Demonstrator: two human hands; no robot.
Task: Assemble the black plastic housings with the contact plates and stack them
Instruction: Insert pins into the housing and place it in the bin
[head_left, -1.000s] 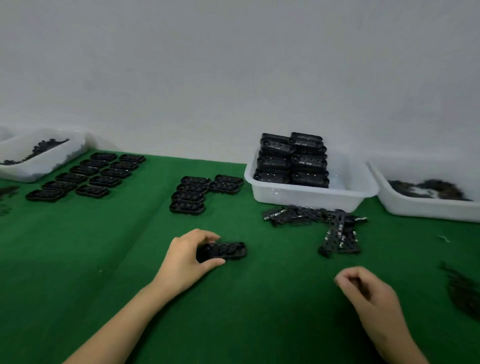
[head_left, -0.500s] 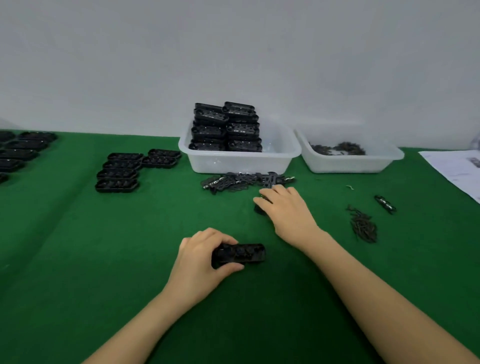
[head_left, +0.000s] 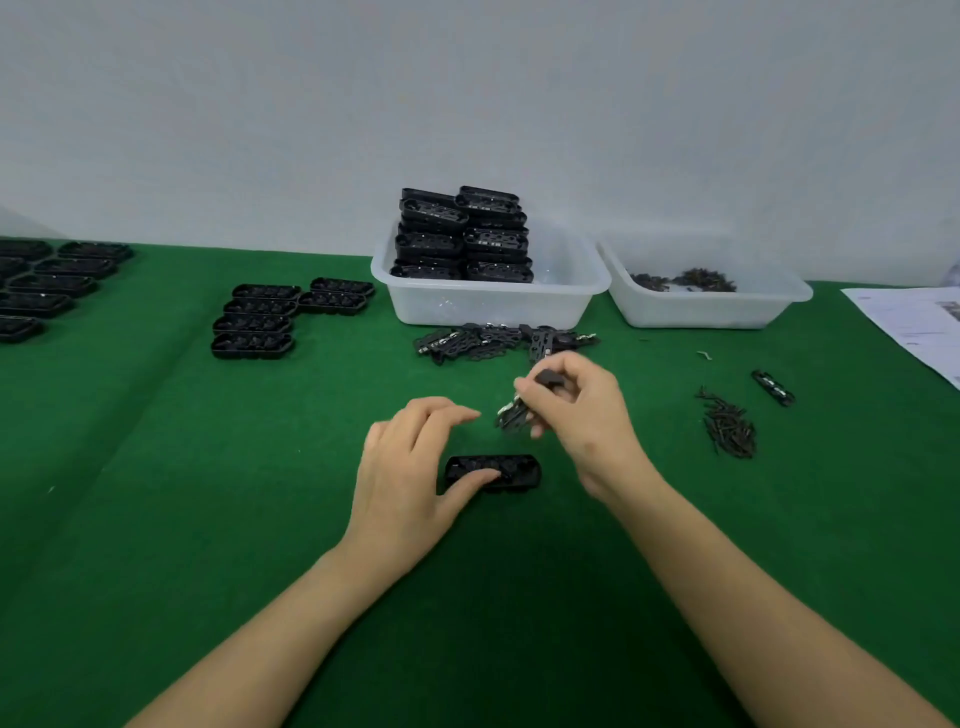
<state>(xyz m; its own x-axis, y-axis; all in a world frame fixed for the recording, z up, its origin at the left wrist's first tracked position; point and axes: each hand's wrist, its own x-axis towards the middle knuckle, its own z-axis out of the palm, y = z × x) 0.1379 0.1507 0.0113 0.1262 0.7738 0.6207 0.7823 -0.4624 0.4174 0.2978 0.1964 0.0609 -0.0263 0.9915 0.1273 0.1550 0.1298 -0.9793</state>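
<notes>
- Head view takes in my green felt table (head_left: 156, 493), which I judge is there to keep small black parts from sliding and to make them easy to spot.
- White bin (head_left: 415, 306) at the back holds the stacked housings (head_left: 462, 236); finished units go there, within one reach and out of my working patch.
- Second white bin (head_left: 769, 312), to its right, holds a loose heap of small dark parts; I cannot tell what they are.
- Rows of empty housings (head_left: 252, 322) lie flat and side by side to my left, with more rows (head_left: 47, 286) further left, so I can draw one without untangling anything.
- Pile of contact plates (head_left: 467, 343) sits just in front of the first bin, near my right hand for quick picking.
- My left hand (head_left: 410, 478) steadies the work: the thumb presses on the housing's near left part while the fingers arch above it, relaxed and gripping nothing.
- My right hand (head_left: 582, 415) pinches one contact plate (head_left: 511, 415), held tilted in the air above and behind the housing, ready to drop in.
- Housing (head_left: 493, 472) I am filling lies open side up between my hands, close to me.
- Small pile of dark pins or screws (head_left: 727, 428) and a lone black strip (head_left: 774, 387) wait to my right, apart from the plates.
</notes>
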